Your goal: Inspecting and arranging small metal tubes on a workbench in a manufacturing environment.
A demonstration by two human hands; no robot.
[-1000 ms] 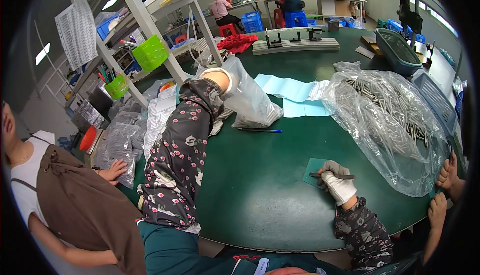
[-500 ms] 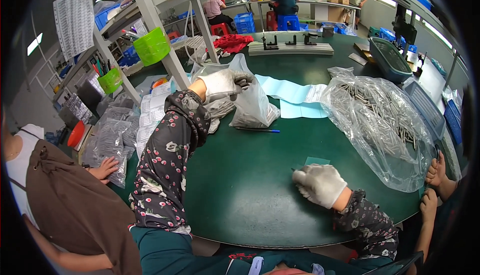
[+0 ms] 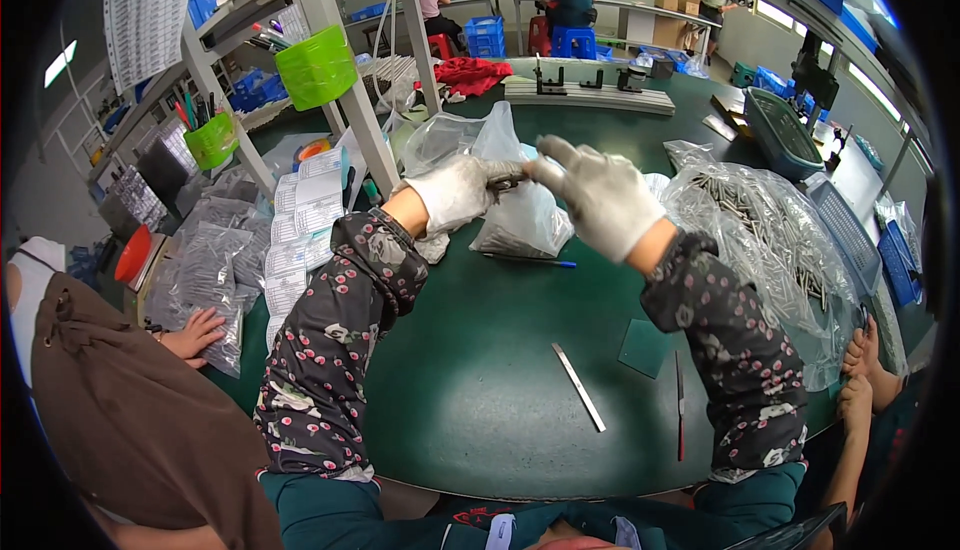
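Both my hands wear whitish gloves and are raised over the far middle of the table. My left hand [image 3: 455,193] is closed, its greyed fingertips around something I cannot make out. My right hand [image 3: 605,200] reaches to it from the right, fingers stretched and apart, the tips at the left fingertips; whether they touch is unclear. Just behind and below stands a clear plastic bag [image 3: 525,225] with greyish contents at its bottom. A blue-ended pen [image 3: 550,263] lies before it. Nearer me lie a flat silver metal strip [image 3: 578,387], a thin red-handled tool [image 3: 681,410] and a dark green square [image 3: 647,348].
At right spreads a large clear bag [image 3: 750,240] of metal pins, beside a blue basket [image 3: 845,220]. Another person's hands [image 3: 862,375] are at the right edge; a co-worker's hand [image 3: 195,335] rests by bagged parts [image 3: 205,270] at left. A metal rail fixture [image 3: 590,97] lies behind.
My right hand has risen from the near right of the table to my left hand. The silver strip and the red-handled tool now show on the table. My left hand stays closed near the bag.
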